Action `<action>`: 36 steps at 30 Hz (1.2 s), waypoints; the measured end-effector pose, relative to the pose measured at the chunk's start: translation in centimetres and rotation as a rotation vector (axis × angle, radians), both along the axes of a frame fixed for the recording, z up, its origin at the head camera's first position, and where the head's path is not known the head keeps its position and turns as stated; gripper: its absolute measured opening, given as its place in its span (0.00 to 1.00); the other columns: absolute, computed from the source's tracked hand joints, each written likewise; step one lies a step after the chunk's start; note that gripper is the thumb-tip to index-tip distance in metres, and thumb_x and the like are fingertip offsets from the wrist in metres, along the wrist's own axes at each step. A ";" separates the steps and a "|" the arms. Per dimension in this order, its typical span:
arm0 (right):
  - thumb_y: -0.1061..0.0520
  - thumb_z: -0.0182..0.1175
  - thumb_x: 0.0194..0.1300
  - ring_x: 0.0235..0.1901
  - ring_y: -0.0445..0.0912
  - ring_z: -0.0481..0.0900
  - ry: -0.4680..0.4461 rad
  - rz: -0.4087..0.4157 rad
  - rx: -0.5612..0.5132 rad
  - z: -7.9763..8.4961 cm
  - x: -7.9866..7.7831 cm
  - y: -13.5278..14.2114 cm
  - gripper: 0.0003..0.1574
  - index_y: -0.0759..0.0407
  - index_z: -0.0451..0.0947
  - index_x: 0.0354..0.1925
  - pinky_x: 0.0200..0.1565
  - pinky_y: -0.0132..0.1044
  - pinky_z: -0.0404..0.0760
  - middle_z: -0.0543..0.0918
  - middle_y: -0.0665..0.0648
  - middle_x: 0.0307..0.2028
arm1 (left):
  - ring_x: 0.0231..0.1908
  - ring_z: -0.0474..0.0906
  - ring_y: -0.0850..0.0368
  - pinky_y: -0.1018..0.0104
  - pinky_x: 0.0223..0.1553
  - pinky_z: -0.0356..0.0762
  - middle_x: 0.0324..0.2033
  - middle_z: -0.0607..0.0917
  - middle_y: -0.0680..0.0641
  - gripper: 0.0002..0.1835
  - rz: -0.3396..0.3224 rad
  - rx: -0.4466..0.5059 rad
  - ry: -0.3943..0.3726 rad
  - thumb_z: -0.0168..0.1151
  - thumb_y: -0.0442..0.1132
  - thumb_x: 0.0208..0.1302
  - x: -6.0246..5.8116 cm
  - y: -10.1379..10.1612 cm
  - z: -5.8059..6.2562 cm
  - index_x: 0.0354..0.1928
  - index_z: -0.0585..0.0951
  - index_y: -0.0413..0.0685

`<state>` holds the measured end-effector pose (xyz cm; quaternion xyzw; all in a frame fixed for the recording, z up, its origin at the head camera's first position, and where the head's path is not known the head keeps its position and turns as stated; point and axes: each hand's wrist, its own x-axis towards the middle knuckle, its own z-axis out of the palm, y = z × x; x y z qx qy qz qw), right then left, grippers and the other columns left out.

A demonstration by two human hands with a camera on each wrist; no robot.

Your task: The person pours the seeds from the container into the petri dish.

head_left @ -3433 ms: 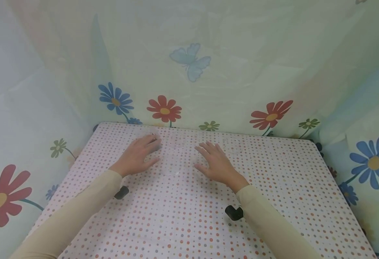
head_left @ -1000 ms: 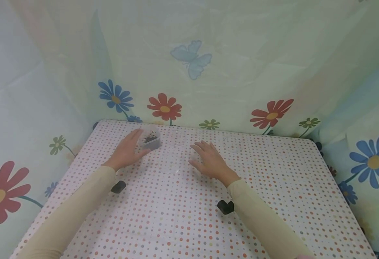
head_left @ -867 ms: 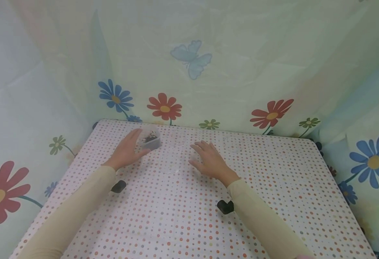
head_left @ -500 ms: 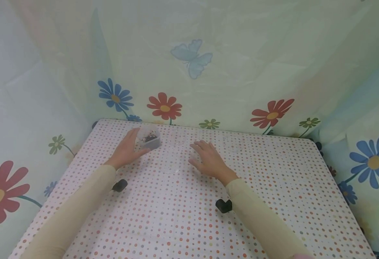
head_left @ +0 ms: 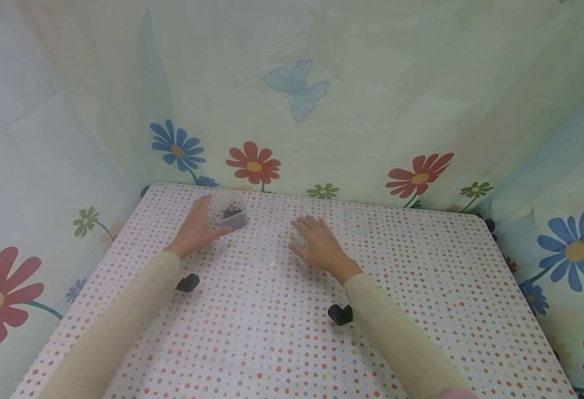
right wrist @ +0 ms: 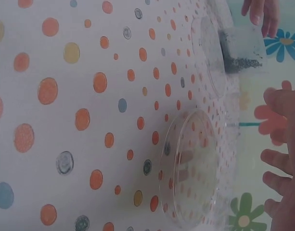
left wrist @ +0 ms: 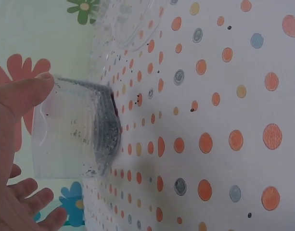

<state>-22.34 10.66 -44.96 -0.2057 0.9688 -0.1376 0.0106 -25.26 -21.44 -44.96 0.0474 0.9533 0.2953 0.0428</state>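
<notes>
A clear plastic tub (head_left: pixel 232 213) with dark, speckled contents stands at the back left of the table. Beside its left side is my left hand (head_left: pixel 194 230), fingers and thumb spread. In the left wrist view, the thumb lies by the rim of the tub (left wrist: pixel 72 130); whether it touches, I cannot tell. My right hand (head_left: pixel 319 246) hovers near the middle with loosely bent fingers and nothing in its grasp. Below it, a clear round dish resembling a petri dish (right wrist: pixel 195 168) shows in the right wrist view. Another clear round dish (right wrist: pixel 210 55) lies nearer the tub.
More transparent round pieces, faint in the head view, lie toward the back of the dotted table (head_left: pixel 272 343). A flower-printed curtain (head_left: pixel 372 111) surrounds the back and sides. Black wrist devices (head_left: pixel 341 315) sit under both forearms. Small dark specks dot the tablecloth.
My left hand, which covered the tub 3.4 seconds ago, has moved left, bringing the tub into sight. My right hand has drifted slightly left. In the last second both hands have barely moved.
</notes>
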 end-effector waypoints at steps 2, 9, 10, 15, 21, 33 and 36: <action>0.40 0.52 0.69 0.74 0.56 0.54 -0.005 -0.001 0.005 0.0 -0.1 -0.1 0.38 0.52 0.61 0.71 0.76 0.53 0.47 0.63 0.58 0.72 | 0.75 0.43 0.38 0.37 0.72 0.50 0.77 0.40 0.41 0.58 0.004 0.012 -0.004 0.66 0.60 0.57 -0.1 -0.1 -0.1 0.77 0.38 0.50; 0.40 0.51 0.70 0.75 0.55 0.53 -0.029 0.004 -0.013 -0.1 -0.5 -0.2 0.38 0.52 0.60 0.71 0.76 0.52 0.46 0.62 0.58 0.72 | 0.76 0.40 0.38 0.38 0.73 0.47 0.77 0.39 0.40 0.61 0.019 0.046 -0.057 0.67 0.60 0.56 -0.6 -0.4 -0.5 0.77 0.36 0.50; 0.40 0.51 0.70 0.75 0.55 0.53 -0.031 0.003 -0.015 0.0 -0.6 -0.2 0.38 0.52 0.60 0.71 0.76 0.52 0.46 0.62 0.58 0.72 | 0.76 0.41 0.37 0.37 0.73 0.47 0.77 0.39 0.40 0.61 0.020 0.050 -0.065 0.67 0.60 0.56 -0.7 -0.5 -0.5 0.77 0.35 0.50; 0.41 0.51 0.70 0.74 0.56 0.53 -0.031 0.003 -0.026 0.0 -0.7 -0.4 0.37 0.53 0.60 0.71 0.76 0.53 0.47 0.63 0.58 0.72 | 0.75 0.43 0.37 0.37 0.72 0.48 0.76 0.43 0.38 0.62 0.026 0.077 -0.096 0.67 0.61 0.55 -1.1 -0.8 -1.0 0.77 0.34 0.51; 0.41 0.51 0.71 0.74 0.56 0.54 -0.026 -0.002 -0.033 -0.1 -1.0 -0.5 0.37 0.54 0.60 0.71 0.76 0.53 0.48 0.63 0.58 0.71 | 0.75 0.43 0.38 0.38 0.73 0.48 0.76 0.46 0.38 0.62 0.036 0.095 -0.116 0.68 0.60 0.55 -1.5 -0.9 -1.5 0.77 0.34 0.51; 0.43 0.52 0.70 0.73 0.57 0.55 -0.025 -0.008 -0.047 -0.4 -2.0 -0.6 0.36 0.56 0.61 0.70 0.75 0.54 0.48 0.65 0.59 0.70 | 0.75 0.42 0.38 0.38 0.73 0.47 0.76 0.45 0.38 0.62 0.047 0.122 -0.139 0.68 0.58 0.55 -2.1 -1.0 -2.3 0.77 0.34 0.52; 0.43 0.52 0.70 0.73 0.57 0.56 -0.024 -0.014 -0.047 -0.2 -2.4 -0.6 0.36 0.56 0.61 0.70 0.75 0.55 0.48 0.65 0.60 0.70 | 0.75 0.42 0.38 0.39 0.73 0.46 0.76 0.45 0.38 0.62 0.040 0.124 -0.128 0.68 0.58 0.55 -2.2 -1.1 -2.6 0.77 0.34 0.51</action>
